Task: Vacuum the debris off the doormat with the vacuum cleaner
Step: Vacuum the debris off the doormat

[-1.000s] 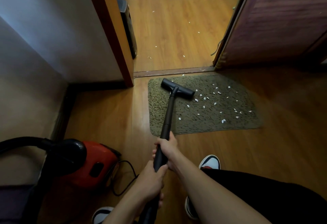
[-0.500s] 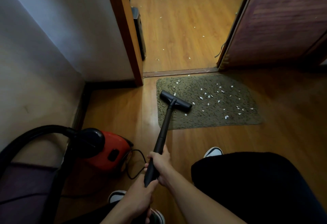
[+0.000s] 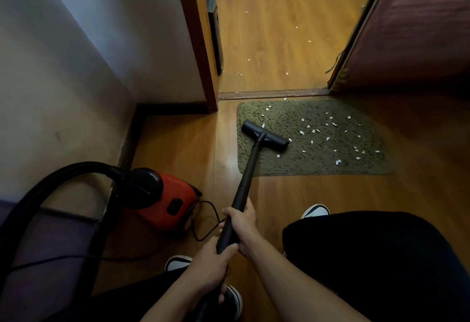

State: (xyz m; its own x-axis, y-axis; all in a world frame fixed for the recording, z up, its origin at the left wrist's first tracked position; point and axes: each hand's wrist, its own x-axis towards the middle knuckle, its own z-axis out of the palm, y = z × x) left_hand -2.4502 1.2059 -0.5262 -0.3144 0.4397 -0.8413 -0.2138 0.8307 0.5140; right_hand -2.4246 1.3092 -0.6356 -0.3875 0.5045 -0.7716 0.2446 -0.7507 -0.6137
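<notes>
**A:** What sits at your far left?

**B:** A pale wall [image 3: 76, 67]. Below it a black hose [image 3: 50, 181] arches over into the red vacuum cleaner [image 3: 175, 204], which stands on the wooden floor [image 3: 183, 148] near the corner. Its thin cord [image 3: 203, 222] loops on the floor just beside it.

**A:** And your hands?

**B:** Both are wrapped round the black wand [image 3: 248, 169]. Your left hand [image 3: 211, 268] grips it lower down, close to your body. Your right hand [image 3: 241, 222] grips it just above, fingers curled round the tube. The two hands are almost touching.

**A:** Where does the wand lead?

**B:** Up past the foot of the wooden door frame [image 3: 198, 41] to the floor head [image 3: 264, 135]. That rests at a slant on the left part of the green doormat [image 3: 292, 166].

**A:** Where does the doormat lie?

**B:** Flat on the floor, just on your side of the threshold strip [image 3: 274, 93].

**A:** The debris?

**B:** White scraps of debris [image 3: 338, 162] are scattered over the doormat, mostly to the right of the floor head, with a few just beside it. More scraps dot the floor past the threshold strip.

**A:** Further right?

**B:** Your white-toed shoe [image 3: 315, 211] shows below the doormat's near edge. A dark door [image 3: 407, 29] stands open at the far right.
</notes>
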